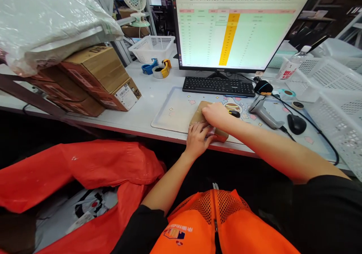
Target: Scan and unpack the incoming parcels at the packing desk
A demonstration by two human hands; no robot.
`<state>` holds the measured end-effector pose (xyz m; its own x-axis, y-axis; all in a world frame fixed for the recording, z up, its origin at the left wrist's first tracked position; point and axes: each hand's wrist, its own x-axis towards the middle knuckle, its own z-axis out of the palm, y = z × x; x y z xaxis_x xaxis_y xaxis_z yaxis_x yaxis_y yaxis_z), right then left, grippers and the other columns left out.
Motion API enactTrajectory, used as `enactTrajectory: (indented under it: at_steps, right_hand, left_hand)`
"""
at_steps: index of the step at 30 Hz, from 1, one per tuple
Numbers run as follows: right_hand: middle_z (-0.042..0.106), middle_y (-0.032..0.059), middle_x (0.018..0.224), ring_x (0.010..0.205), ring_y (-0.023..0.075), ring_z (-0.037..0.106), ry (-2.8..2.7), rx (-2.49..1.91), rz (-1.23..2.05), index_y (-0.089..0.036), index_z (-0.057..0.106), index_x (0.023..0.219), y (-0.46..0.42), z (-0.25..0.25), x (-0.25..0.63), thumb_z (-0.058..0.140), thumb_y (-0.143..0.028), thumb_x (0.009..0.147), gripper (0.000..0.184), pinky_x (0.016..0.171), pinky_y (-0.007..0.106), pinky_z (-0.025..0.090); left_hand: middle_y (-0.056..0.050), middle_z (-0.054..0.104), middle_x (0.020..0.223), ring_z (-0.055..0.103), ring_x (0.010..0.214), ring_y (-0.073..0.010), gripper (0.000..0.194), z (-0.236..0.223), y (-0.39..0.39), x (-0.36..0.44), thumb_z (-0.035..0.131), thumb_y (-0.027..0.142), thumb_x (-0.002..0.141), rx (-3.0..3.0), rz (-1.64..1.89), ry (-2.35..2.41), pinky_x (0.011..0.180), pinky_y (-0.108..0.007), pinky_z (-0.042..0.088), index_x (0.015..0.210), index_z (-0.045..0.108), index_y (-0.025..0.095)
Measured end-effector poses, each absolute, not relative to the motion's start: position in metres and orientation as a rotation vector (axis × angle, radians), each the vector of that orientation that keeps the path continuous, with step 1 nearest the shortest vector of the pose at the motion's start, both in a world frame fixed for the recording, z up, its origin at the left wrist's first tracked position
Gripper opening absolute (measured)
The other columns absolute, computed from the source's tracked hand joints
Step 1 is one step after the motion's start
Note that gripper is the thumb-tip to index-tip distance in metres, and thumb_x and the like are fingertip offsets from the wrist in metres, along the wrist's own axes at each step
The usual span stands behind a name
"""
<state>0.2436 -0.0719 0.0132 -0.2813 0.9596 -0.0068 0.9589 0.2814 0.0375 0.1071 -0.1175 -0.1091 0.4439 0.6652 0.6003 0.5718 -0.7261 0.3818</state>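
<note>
A small brown cardboard box (198, 112) lies on the desk mat near the front edge of the desk. My left hand (197, 138) grips its near side, fingers bent over the top and thumb apart from them. A crinkled, clear plastic-like patch shows by the thumb. My right hand (214, 113) is closed in a fist over the top of the box. Its fingertips are hidden, and what they hold cannot be made out. Just beyond the right wrist shows a black and yellow handle (234, 113), partly covered; whether it is in the hand is unclear.
A keyboard (217, 86) sits behind, below a monitor (209, 31). On the right are a barcode scanner (265, 112), a mouse (296, 124) and white baskets (336, 95). Tape dispensers (161, 69) and stacked cartons (96, 77) stand left. A red bag (107, 161) hangs below.
</note>
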Motion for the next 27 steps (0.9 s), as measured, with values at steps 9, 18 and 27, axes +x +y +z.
enactTrajectory:
  at_steps: [9,18,27]
  right_hand:
    - [0.076,0.0215,0.104,0.099,0.0358,0.072,1.971,1.972,0.061,-0.018,0.081,0.104,-0.144,-0.003,0.384,0.053,-0.011,0.095,0.03,0.085,0.046,0.048]
    - [0.063,0.0239,0.141,0.125,0.0385,0.058,2.194,2.368,0.315,-0.009,0.061,0.146,-0.159,-0.061,0.407,0.044,-0.04,0.108,0.052,0.104,0.051,0.046]
    - [0.065,0.0167,0.137,0.121,0.0339,0.06,2.599,1.914,0.108,-0.02,0.069,0.139,-0.07,-0.025,0.338,0.064,-0.053,0.1,0.051,0.102,0.044,0.046]
  left_hand:
    - [-0.01,0.072,0.134,0.063,0.127,-0.03,0.034,-0.091,-0.11,0.099,0.074,0.045,0.099,2.627,1.037,1.009,0.109,-0.046,0.043,0.126,0.074,0.024]
    - [-0.011,0.07,0.137,0.061,0.132,-0.0321,0.046,-0.085,-0.082,0.102,0.075,0.053,0.096,2.744,0.91,0.811,0.111,-0.047,0.045,0.131,0.071,0.023]
    - [-0.01,0.071,0.138,0.06,0.133,-0.0328,0.042,-0.088,-0.087,0.104,0.072,0.05,0.098,2.777,0.879,0.851,0.112,-0.051,0.046,0.131,0.072,0.023]
